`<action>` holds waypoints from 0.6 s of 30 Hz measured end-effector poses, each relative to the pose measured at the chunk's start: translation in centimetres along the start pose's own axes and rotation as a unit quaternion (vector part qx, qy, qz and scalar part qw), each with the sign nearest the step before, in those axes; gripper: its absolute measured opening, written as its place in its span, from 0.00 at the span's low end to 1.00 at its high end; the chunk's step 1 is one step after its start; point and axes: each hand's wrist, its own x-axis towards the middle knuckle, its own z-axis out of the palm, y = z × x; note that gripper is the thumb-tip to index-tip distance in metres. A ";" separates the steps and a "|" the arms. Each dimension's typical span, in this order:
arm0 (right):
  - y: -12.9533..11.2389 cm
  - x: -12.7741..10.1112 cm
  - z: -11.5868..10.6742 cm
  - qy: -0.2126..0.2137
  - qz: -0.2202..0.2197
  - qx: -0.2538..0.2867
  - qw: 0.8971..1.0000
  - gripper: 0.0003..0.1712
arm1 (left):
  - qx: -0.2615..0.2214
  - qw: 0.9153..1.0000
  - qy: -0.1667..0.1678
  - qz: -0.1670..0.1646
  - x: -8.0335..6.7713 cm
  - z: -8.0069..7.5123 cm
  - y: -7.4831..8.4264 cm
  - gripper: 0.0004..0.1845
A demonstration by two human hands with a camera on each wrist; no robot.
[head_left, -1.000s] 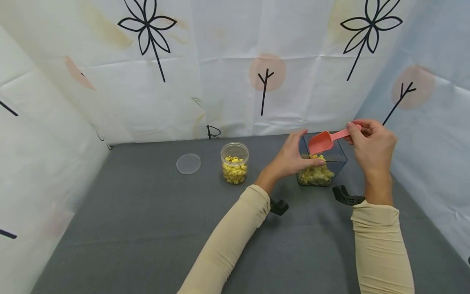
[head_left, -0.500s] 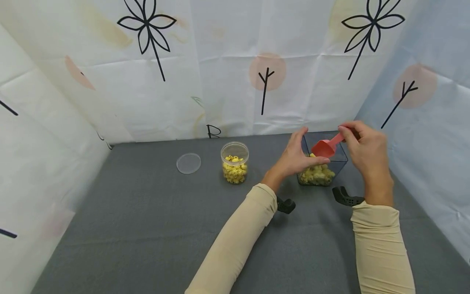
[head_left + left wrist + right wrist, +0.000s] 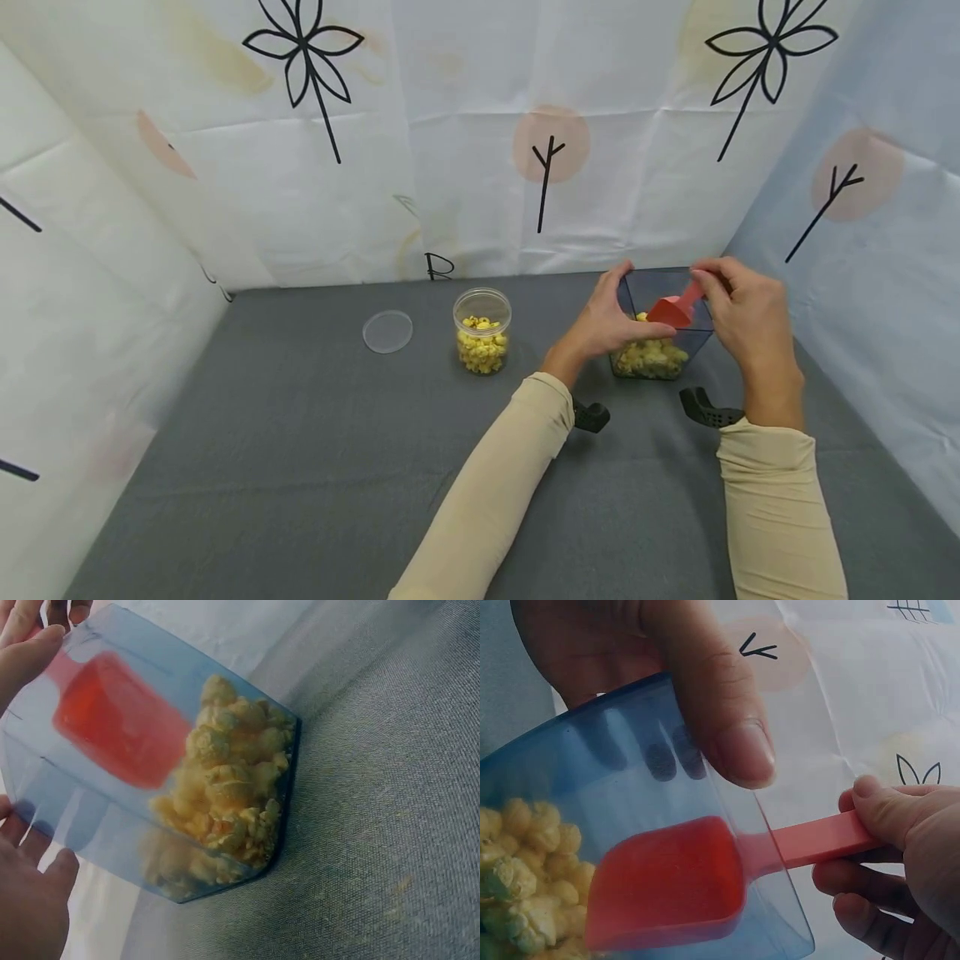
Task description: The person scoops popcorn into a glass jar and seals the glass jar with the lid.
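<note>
Clear bluish square container stands at the back right of the table, part filled with popcorn. My left hand grips its left side near the rim, thumb along the front wall and fingers on another side. Between thumb and fingers, my right hand pinches the handle of a coral-pink scoop. The scoop's bowl is inside the container, tilted downward. In the left wrist view its front edge overlaps the popcorn pile, and the bowl looks bare of popcorn.
Left of the container stands a round clear jar partly filled with yellow popcorn, its top uncovered. A flat translucent disc-shaped lid lies beside it on the grey cloth-covered table. A printed white curtain borders the back and sides.
The scoop has gone from above the container's rim down inside it, its bowl now steeper and further right. My left hand has shifted slightly right along the container.
</note>
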 end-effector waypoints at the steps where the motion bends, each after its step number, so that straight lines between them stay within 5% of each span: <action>1: 0.0 -0.1 0.0 -0.004 0.002 -0.003 1.000 0.15 | 0.000 1.000 0.001 0.000 0.1 0.0 -0.1 0.59; 8: 0.4 -0.6 0.1 -0.013 0.014 -0.007 1.000 0.14 | 0.018 1.000 0.005 -0.004 0.4 0.3 0.0 0.60; 18: 0.2 -0.7 -0.3 -0.057 -0.045 -0.011 0.997 0.09 | 0.043 0.999 -0.012 -0.019 0.7 -0.1 0.3 0.62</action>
